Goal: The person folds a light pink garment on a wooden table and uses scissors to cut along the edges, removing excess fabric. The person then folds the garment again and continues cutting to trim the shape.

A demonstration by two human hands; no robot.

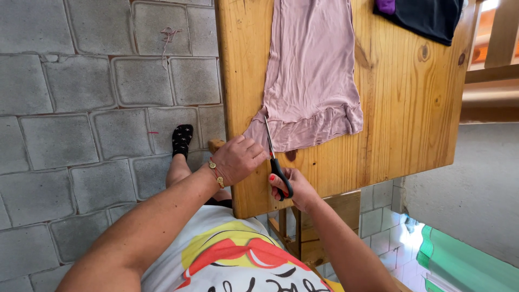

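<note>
Cutting appears underway: the right hand [294, 186] grips black-handled scissors [274, 159], blades entering the pink garment [311, 75] lying on the wooden table [411, 108]. At nine o'clock, the left hand [238, 158] (fingers curled) pins its hem.

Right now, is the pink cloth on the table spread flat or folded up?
Spread flat: the pink cloth lies open on the wooden table, its ruffled hem showing.
</note>
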